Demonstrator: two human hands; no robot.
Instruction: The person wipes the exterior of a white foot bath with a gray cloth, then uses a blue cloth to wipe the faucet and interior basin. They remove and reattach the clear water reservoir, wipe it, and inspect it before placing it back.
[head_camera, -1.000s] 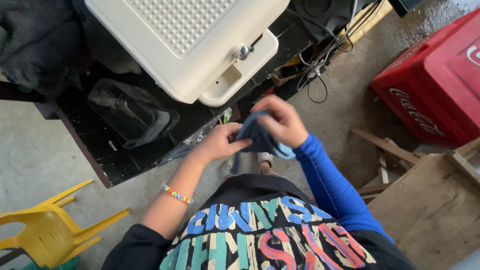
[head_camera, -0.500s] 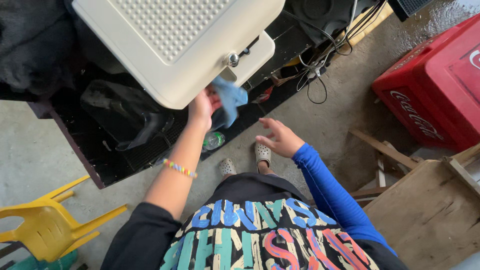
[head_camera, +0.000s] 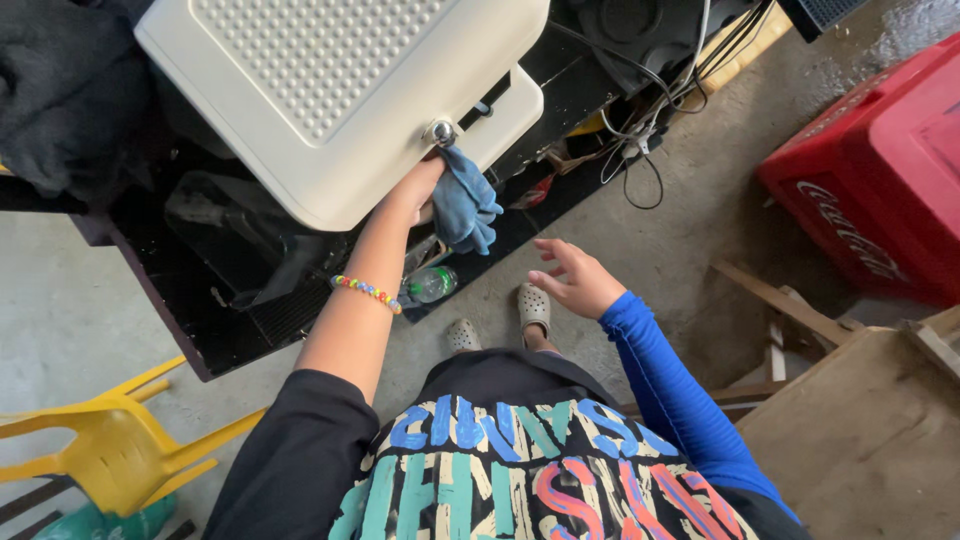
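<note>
My left hand (head_camera: 415, 190) is raised to the lower edge of a cream-coloured box (head_camera: 340, 90) with a dimpled top and holds a blue cloth (head_camera: 463, 203) against it, just below a round metal lock (head_camera: 440, 132). The cloth hangs down from my fingers. A beaded bracelet (head_camera: 367, 292) circles my left wrist. My right hand (head_camera: 573, 278), on a blue-sleeved arm, hovers lower with fingers spread and holds nothing.
A black stand (head_camera: 215, 300) carries the cream box. A plastic bottle (head_camera: 432, 284) lies under it. Cables (head_camera: 640, 150) trail on the concrete floor. A red crate (head_camera: 870, 190) sits right, wooden boards (head_camera: 850, 430) lower right, a yellow plastic chair (head_camera: 110, 450) lower left.
My left hand took the blue cloth from both hands and lifted it up to the box edge by the lock. My right hand let go and dropped lower, fingers open.
</note>
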